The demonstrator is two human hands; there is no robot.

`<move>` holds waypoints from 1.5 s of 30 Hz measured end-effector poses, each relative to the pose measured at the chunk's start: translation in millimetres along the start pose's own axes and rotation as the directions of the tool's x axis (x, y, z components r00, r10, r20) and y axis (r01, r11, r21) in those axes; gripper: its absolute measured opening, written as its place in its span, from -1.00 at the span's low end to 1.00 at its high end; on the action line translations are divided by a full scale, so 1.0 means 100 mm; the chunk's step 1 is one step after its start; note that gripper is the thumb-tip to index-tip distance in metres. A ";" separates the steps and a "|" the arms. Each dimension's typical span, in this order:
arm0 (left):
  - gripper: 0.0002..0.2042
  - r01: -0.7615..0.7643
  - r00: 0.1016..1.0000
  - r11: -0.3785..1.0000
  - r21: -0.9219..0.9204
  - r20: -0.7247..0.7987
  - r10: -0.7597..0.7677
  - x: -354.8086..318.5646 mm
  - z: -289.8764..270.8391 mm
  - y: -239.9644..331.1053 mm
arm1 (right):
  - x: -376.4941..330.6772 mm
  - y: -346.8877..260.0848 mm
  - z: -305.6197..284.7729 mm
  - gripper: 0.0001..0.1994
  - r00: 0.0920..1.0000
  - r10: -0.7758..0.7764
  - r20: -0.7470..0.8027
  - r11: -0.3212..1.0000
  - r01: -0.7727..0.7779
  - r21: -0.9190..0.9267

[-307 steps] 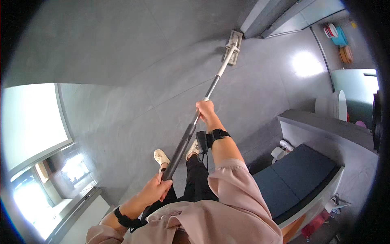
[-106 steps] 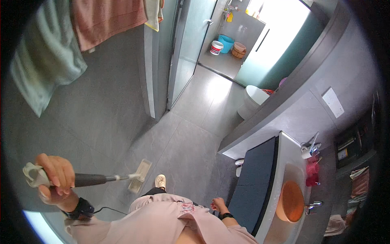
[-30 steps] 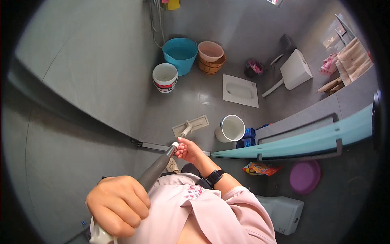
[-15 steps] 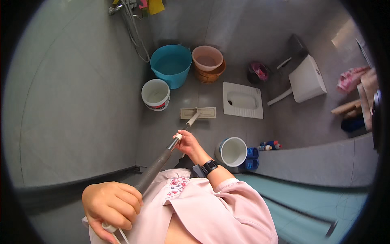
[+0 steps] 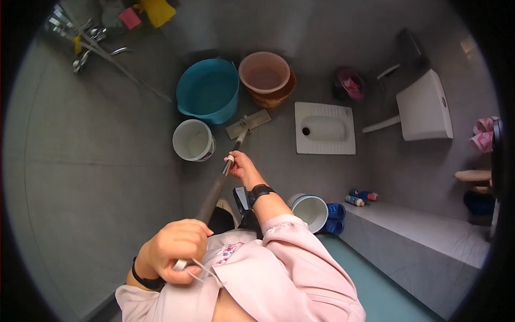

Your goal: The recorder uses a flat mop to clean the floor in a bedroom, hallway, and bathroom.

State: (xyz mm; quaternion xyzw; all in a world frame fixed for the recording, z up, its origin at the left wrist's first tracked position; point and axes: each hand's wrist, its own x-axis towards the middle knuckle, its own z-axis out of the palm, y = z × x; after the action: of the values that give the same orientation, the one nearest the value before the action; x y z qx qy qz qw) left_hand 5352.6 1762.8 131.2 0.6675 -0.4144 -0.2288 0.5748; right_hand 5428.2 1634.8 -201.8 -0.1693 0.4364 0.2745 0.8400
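I hold a flat mop [image 5: 213, 194] slanting down and away from me. My left hand [image 5: 179, 248] is closed round the top end of its handle, where a white cap and a thin loop stick out. Further down the pole, my right hand [image 5: 241, 165] grips near a white collar. The pale rectangular mop head [image 5: 261, 118] lies turned at an angle on the grey floor. It sits just in front of a brown wooden-looking tub [image 5: 279, 96] and to the right of a white bucket [image 5: 193, 140].
A large blue tub [image 5: 208, 88] and a pink basin [image 5: 264, 72] stand at the back. Right of the mop are a squat toilet [image 5: 325, 147], a bin [image 5: 347, 85] and a cistern [image 5: 424, 110]. Nearer me are another white bucket [image 5: 310, 212], blue slippers [image 5: 336, 219], bottles [image 5: 355, 200] and a ledge [image 5: 413, 231].
The mop head has moved away from me and slightly left, and has turned at an angle. Both hands moved with the pole: my right hand further forward, my left hand up and rightward.
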 end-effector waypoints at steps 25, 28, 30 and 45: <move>-0.79 -0.066 0.914 0.946 -0.317 -0.400 -0.070 0.86 -1.70 -0.69 | 0.20 -1.20 0.74 -0.83 0.991 -0.017 -0.133 0.987 -0.004 -0.162; -0.79 -0.081 0.894 0.953 -0.293 -0.444 -0.061 1.03 -1.74 -0.68 | 0.18 -1.35 0.83 -0.83 0.982 -0.068 -0.178 0.979 0.031 -0.202; -0.79 -0.084 0.946 0.961 -0.263 -0.324 -0.006 1.14 -1.76 -0.72 | 0.12 -1.53 0.88 -0.84 0.967 -0.119 -0.225 0.979 0.076 -0.190; -0.76 -0.001 0.978 0.996 0.085 -0.207 0.018 2.98 -1.16 -1.12 | 0.42 -3.20 0.23 -0.80 0.948 -0.231 -0.221 0.962 0.189 -0.195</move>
State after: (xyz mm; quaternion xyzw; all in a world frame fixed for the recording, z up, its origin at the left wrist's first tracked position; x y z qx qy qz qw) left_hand 5640.2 1586.6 102.2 0.7094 -0.3646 -0.1376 0.5872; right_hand 5657.2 1406.9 -209.6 -0.3185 0.4897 0.1969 0.7874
